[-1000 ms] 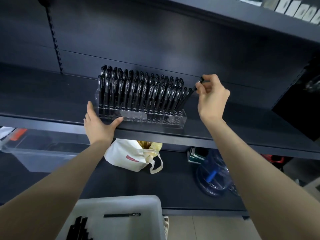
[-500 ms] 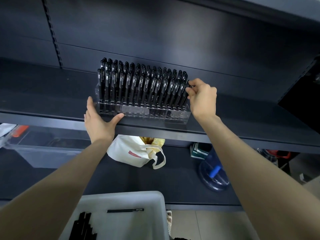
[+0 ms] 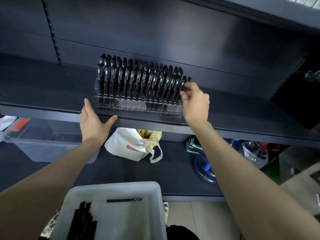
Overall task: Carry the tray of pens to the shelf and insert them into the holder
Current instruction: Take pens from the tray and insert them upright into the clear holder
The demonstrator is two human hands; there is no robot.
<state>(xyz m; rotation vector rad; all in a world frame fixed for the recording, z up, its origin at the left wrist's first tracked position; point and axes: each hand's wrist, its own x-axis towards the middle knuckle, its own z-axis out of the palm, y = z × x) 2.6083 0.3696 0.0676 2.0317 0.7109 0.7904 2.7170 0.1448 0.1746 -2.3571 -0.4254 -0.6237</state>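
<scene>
- Seating the end pen into the far right slot of the holder, pinching its upper end with the fingers of the right hand.
- Best to push straight down along the slot, not sideways into the packed neighbours.
- Bracing the holder's left front corner with the left hand, fingers straight and open, thumb spread along the shelf edge. Worth leaning in there: slippery-looking clear acrylic on smooth dark metal, probably.
- Slim glossy black barrels, white print, upright in tight rows.
- Plenty to go: a bundle of pens plus a single pen lying flat in the grey plastic tray below.
</scene>
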